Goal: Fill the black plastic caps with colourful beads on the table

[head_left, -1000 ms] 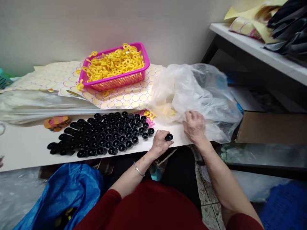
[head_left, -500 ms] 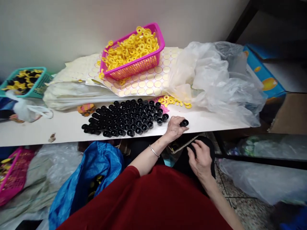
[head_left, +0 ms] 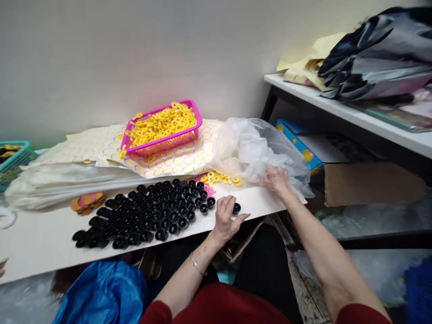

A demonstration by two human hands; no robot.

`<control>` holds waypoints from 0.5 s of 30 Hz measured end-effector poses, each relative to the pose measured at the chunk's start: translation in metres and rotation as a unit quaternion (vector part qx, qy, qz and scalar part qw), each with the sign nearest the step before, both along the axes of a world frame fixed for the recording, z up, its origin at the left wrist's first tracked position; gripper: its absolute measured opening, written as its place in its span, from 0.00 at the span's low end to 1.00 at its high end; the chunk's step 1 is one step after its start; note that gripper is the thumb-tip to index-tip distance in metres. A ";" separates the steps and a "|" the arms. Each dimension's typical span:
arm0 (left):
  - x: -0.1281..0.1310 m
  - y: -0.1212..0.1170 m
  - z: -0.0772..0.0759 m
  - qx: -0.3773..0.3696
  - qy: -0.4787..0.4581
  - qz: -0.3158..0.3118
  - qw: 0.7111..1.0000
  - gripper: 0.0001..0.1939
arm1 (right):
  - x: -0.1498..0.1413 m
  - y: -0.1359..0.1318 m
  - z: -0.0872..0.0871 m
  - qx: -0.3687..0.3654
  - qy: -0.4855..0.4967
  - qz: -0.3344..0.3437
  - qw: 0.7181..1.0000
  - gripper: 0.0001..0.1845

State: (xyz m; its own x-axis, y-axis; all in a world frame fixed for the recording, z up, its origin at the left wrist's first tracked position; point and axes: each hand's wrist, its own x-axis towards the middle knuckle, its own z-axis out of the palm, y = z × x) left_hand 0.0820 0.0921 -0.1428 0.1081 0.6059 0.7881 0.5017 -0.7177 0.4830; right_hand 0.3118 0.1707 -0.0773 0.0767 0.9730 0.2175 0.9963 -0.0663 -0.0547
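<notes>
My left hand (head_left: 225,219) is at the table's front edge, thumb and fingers spread. Between them a small black plastic cup (head_left: 236,208) stands on the table; its open top faces up. My right hand (head_left: 276,180) is at the near side of a clear plastic bag (head_left: 249,153), its fingers curled into the film and partly hidden. Left of my left hand, several rows of black cups (head_left: 165,213) stand close together, those at the far left looking tilted. Behind them lie loose yellow ring-shaped pieces (head_left: 219,178).
A pink basket (head_left: 158,147) heaped with yellow rings stands on sheets of round stickers (head_left: 182,163). At the far left is a green basket (head_left: 15,164). On the right are a white shelf (head_left: 351,105) and a cardboard box (head_left: 371,184). A blue sack (head_left: 101,292) hangs below the table.
My right hand has risen from my lap to the plastic bag, where it also was a second ago. My left hand's fingers have opened around the black cup. The view has shifted.
</notes>
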 end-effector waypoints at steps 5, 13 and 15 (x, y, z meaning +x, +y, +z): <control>0.042 0.038 0.059 0.096 0.133 -0.046 0.985 0.15 | -0.037 -0.026 -0.026 0.011 -0.017 0.070 0.997 0.20; 0.081 0.098 0.113 -0.151 0.349 0.068 0.922 0.39 | -0.021 -0.050 -0.031 0.110 0.087 0.115 0.983 0.17; 0.073 0.097 0.109 -0.179 0.326 0.089 0.924 0.48 | 0.000 -0.045 -0.026 0.134 0.139 0.090 0.977 0.16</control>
